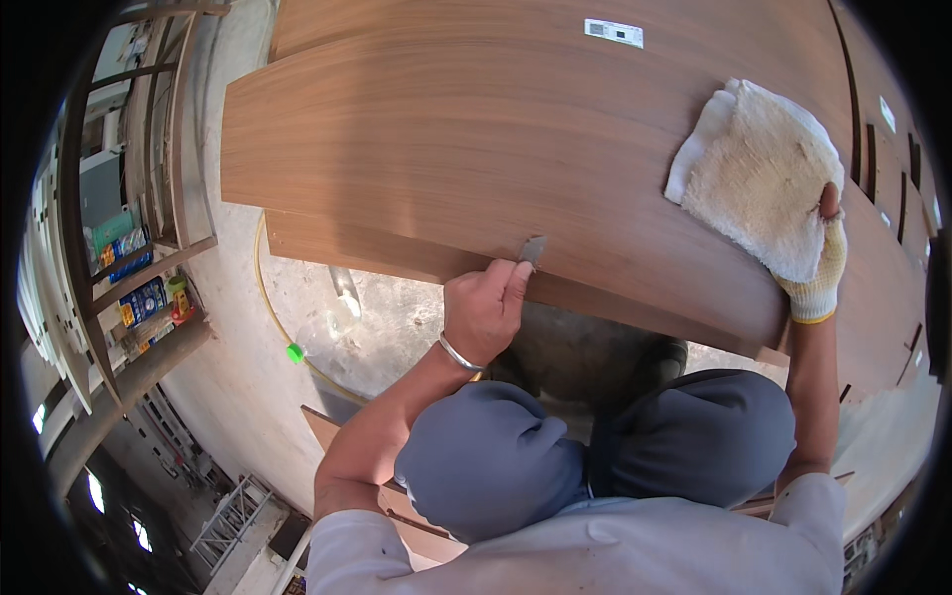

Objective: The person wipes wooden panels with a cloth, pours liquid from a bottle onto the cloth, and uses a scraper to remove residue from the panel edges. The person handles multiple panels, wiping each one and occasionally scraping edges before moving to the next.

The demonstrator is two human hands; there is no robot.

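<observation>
A long brown wood-grain panel [426, 139] lies across the view in front of me. Between thumb and fingers, my left hand [482, 309] grips a small flat grey scraper blade [534, 250] at the panel's near edge. A metal bangle circles that wrist. On the right, my right hand [821, 268], in a white knitted glove with a bare thumb showing, holds a cream-and-white cloth [756, 164] by its near right corner. The cloth is spread against the panel's face, and it hides most of that hand's fingers.
A white label [614, 33] is stuck to the panel toward the far side. More brown panels [892, 258] stand along the right. On the left floor runs a yellow hose [266, 283] with a green fitting [295, 352]. Metal racking [159, 260] holds bags and bottles.
</observation>
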